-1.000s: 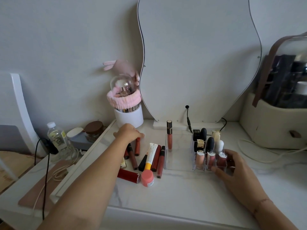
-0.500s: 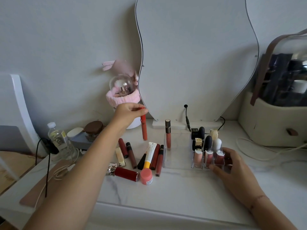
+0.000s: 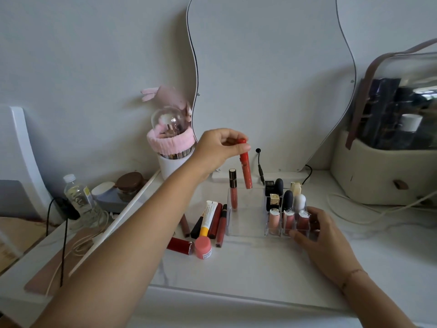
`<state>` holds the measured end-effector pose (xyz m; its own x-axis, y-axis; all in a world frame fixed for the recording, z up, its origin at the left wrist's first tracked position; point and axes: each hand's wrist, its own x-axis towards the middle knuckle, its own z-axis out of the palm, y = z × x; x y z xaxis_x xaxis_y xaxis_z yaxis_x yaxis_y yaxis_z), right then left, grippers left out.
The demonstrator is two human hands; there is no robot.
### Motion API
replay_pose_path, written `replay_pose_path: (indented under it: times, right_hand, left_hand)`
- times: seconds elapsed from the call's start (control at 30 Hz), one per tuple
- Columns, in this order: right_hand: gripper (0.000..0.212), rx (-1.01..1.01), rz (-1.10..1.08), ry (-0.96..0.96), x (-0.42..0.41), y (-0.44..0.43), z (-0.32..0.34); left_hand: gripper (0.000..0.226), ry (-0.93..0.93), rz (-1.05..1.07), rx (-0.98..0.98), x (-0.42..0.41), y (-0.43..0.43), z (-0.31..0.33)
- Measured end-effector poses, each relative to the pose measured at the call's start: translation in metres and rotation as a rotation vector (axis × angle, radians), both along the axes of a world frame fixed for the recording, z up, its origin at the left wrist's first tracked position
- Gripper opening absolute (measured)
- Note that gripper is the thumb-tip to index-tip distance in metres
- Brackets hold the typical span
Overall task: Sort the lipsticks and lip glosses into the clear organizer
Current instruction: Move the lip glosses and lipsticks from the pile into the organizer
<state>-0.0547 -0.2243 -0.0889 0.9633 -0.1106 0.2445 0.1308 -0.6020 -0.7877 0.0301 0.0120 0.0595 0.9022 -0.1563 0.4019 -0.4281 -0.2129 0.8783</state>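
The left hand (image 3: 217, 147) pinches a red lip gloss tube (image 3: 245, 166) above the clear organizer (image 3: 246, 223), whose front corner the right hand (image 3: 316, 235) grips.

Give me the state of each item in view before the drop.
Left hand: pinches the red gloss by its cap.
Red gloss: capped, hanging upright above the organizer, not in yet.
Right hand: grips the organizer's front right corner.
Organizer: left bay nearly empty; right cells hold lipsticks.
Standing gloss: upright in the left bay.
Loose tubes: lying flat on the table, left of the organizer.
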Motion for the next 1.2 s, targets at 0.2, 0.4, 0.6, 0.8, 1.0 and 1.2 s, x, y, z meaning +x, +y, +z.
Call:
replay_pose_path:
  times: [0.2, 0.4, 0.6, 0.8, 1.0, 1.2]
  right_hand:
    - [0.059, 0.005, 0.004, -0.001, 0.001, -0.001, -0.001]
    - [0.057, 0.003, -0.008, -0.009, 0.001, -0.001, -0.002]
    - [0.057, -0.004, -0.009, -0.017, 0.001, 0.000, -0.002]
    - [0.057, -0.008, -0.010, -0.011, 0.000, 0.000, -0.001]
    - [0.060, -0.018, -0.004, -0.003, 0.001, 0.000, -0.001]
    - [0.059, -0.031, 0.003, -0.007, 0.001, -0.001, -0.002]
  left_hand:
    - [0.021, 0.064, 0.057, 0.184, 0.014, 0.003, -0.039]
    - [0.019, 0.093, 0.062, 0.193, 0.016, 0.008, -0.057]
    - [0.021, 0.100, 0.073, 0.227, 0.016, 0.005, -0.062]
    - [0.021, 0.098, 0.058, 0.238, 0.015, 0.004, -0.062]
    - [0.021, 0.100, 0.028, 0.228, 0.014, 0.011, -0.062]
    - [0.021, 0.077, 0.215, 0.169, 0.002, 0.082, -0.059]
